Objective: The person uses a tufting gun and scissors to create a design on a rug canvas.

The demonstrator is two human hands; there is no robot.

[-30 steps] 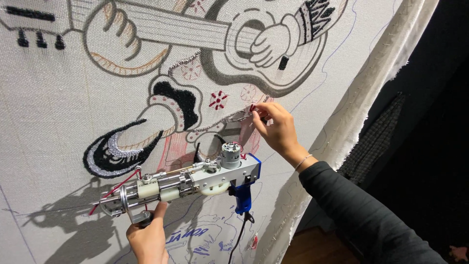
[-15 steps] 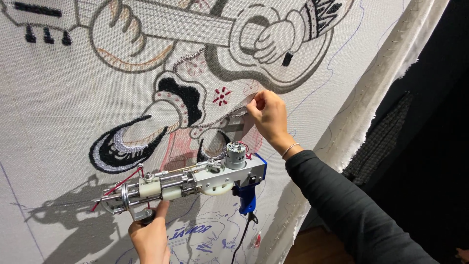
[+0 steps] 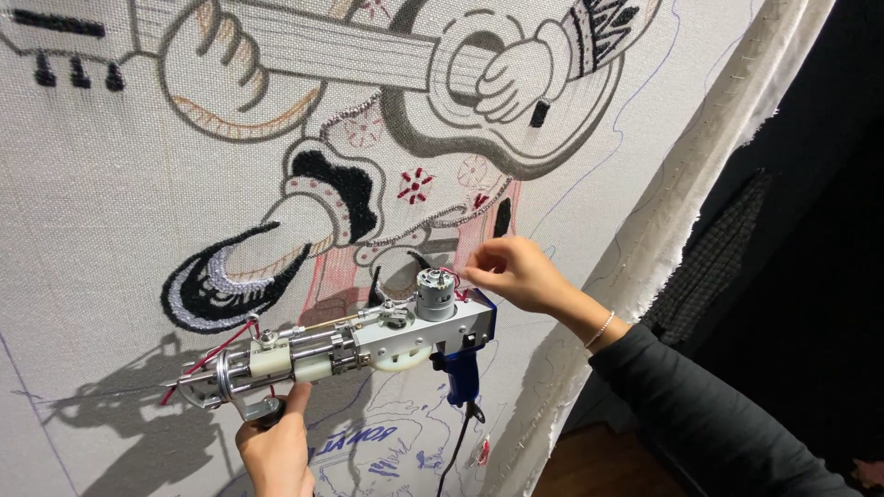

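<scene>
A silver tufting gun (image 3: 368, 345) with a blue rear grip and red yarn threaded along it is held sideways in front of a stretched grey backing cloth (image 3: 110, 184). My left hand (image 3: 274, 442) grips the gun's front handle from below. My right hand (image 3: 516, 273) hovers just above the gun's round motor, fingers pinched on a thin strand of red yarn. The cloth carries a partly tufted cartoon figure playing a guitar (image 3: 516, 101), with black, white and red tufted areas.
The cloth's frayed right edge (image 3: 681, 202) runs diagonally along a frame, with dark space and a wooden floor (image 3: 599, 465) beyond it. A black power cord (image 3: 456, 451) hangs from the gun's grip. Blue drawn lines mark the lower cloth.
My right hand has dropped from the cloth's pink area down to the gun's motor. The gun has shifted slightly right and the view has drifted upward.
</scene>
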